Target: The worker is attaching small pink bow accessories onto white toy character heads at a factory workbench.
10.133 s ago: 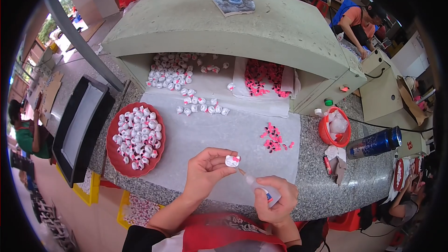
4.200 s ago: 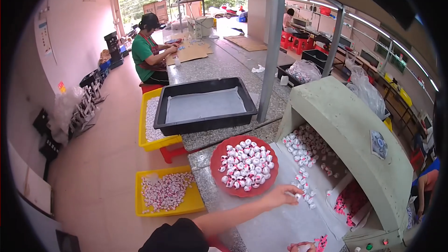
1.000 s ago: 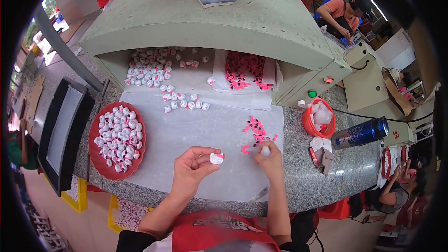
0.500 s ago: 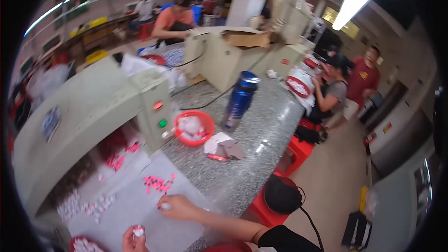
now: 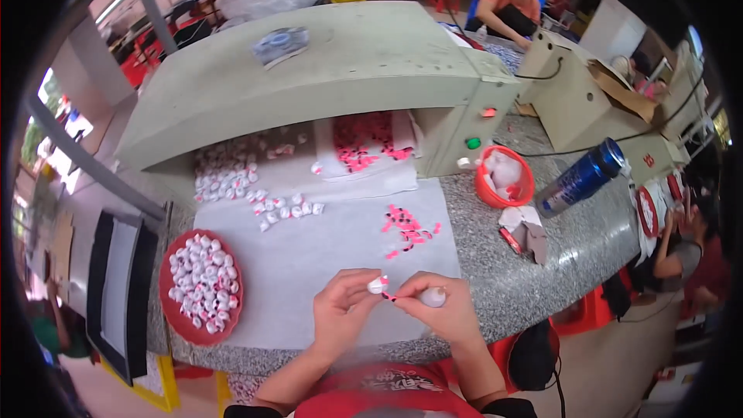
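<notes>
My left hand [image 5: 340,310] pinches a small white rounded piece with pink on it [image 5: 378,285] between thumb and fingertips. Close against it, my right hand [image 5: 441,306] holds a tiny black-and-pink piece [image 5: 389,298] in its fingertips. A pale, roundish object [image 5: 433,296] is also tucked in the right hand; its kind is unclear. Beyond my hands, a loose scatter of pink and black bits [image 5: 406,228] lies on the white sheet [image 5: 348,236]. Several white pieces [image 5: 282,207] rest farther left, and a red basket [image 5: 166,286] on the left is heaped with similar ones.
A large beige machine [image 5: 333,54] arches over the back of the counter, with white and pink pieces beneath it. To the right stand an orange-red bowl [image 5: 523,193] with white material and a blue bottle [image 5: 580,178]. Another person [image 5: 511,8] sits beyond; red stools are at lower right.
My view has swung left, bringing the machine and the whole basket into sight. The right hand has come together with the left and now has a small black-and-pink piece at its fingertips.
</notes>
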The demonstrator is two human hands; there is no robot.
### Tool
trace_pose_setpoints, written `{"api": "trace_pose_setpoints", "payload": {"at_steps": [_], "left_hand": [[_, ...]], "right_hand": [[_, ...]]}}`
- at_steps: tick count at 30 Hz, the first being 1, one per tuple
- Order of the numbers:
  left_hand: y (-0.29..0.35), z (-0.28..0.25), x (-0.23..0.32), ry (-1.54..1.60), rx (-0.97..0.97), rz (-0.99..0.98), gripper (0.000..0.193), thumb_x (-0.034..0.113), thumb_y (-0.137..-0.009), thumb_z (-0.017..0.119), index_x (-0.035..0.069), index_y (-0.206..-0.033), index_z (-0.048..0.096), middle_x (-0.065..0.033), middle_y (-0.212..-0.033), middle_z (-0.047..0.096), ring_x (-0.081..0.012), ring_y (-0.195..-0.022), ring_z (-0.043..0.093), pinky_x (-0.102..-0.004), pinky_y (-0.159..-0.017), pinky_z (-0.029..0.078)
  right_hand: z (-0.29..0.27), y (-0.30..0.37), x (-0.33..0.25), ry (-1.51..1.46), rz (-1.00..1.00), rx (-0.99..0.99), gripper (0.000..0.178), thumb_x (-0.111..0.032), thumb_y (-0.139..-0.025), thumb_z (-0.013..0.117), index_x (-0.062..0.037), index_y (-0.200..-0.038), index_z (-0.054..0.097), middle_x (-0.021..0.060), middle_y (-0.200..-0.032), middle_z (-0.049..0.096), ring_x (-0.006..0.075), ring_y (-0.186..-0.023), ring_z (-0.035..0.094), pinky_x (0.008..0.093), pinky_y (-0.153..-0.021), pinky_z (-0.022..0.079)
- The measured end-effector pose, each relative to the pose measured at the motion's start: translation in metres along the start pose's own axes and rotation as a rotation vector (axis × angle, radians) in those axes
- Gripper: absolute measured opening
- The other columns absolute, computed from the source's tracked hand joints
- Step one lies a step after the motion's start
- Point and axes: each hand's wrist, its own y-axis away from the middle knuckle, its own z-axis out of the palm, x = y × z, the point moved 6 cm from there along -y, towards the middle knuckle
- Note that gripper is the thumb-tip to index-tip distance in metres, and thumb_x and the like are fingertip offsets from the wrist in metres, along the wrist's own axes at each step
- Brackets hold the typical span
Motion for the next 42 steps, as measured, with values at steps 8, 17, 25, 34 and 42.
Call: {"api": "trace_pose_setpoints", "payload": {"at_steps": [8,17,25,34,42], "left_hand": [[0.012,-0.009,0.009,-0.239,-0.063,0.175,0.028,-0.016,-0.07,0.057,-0.004,-0.095,0.054,-0.0161,-0.103,0.052,-0.0214,-0.095,0.056,-0.0273,-0.08,0.05],[0.014,-0.005,0.016,-0.19,-0.091,0.061,0.027,-0.015,-0.071,0.057,-0.005,-0.096,0.054,-0.0165,-0.104,0.053,-0.022,-0.096,0.056,-0.0287,-0.083,0.049],[0.015,-0.015,-0.001,0.171,-0.034,-0.149,0.024,-0.012,-0.077,0.051,-0.005,-0.1,0.055,-0.0149,-0.107,0.052,-0.0216,-0.099,0.054,-0.0292,-0.086,0.045],[0.017,-0.019,-0.001,0.082,-0.001,-0.007,0.022,-0.01,-0.078,0.052,-0.006,-0.099,0.055,-0.0159,-0.102,0.055,-0.0201,-0.093,0.056,-0.0283,-0.082,0.047],[0.015,-0.025,-0.02,0.418,0.071,-0.29,0.028,-0.011,-0.076,0.053,-0.004,-0.103,0.054,-0.0114,-0.096,0.057,-0.0175,-0.091,0.057,-0.0262,-0.08,0.047]], "right_hand": [[0.013,0.0,0.011,0.085,0.03,0.012,0.008,-0.002,-0.07,0.067,0.0009,-0.076,0.061,0.0028,-0.07,0.062,0.0052,-0.065,0.052,0.0201,-0.059,0.043],[0.013,-0.002,0.018,0.14,0.008,0.074,0.011,-0.004,-0.069,0.069,-0.0006,-0.077,0.062,0.0036,-0.069,0.061,0.0061,-0.063,0.054,0.0208,-0.057,0.044],[0.025,-0.004,0.013,0.151,-0.101,0.093,0.014,0.0,-0.067,0.068,-0.0006,-0.079,0.062,0.0037,-0.069,0.06,0.0077,-0.061,0.054,0.0201,-0.054,0.043],[0.028,-0.006,0.009,0.228,-0.217,0.041,0.012,-0.001,-0.068,0.068,-0.0004,-0.079,0.062,0.0057,-0.065,0.059,0.0105,-0.057,0.055,0.0221,-0.051,0.043],[0.031,-0.008,0.006,0.118,-0.231,0.057,0.013,0.003,-0.067,0.067,-0.001,-0.079,0.063,0.0071,-0.077,0.06,0.0119,-0.063,0.056,0.0221,-0.055,0.045]]}}
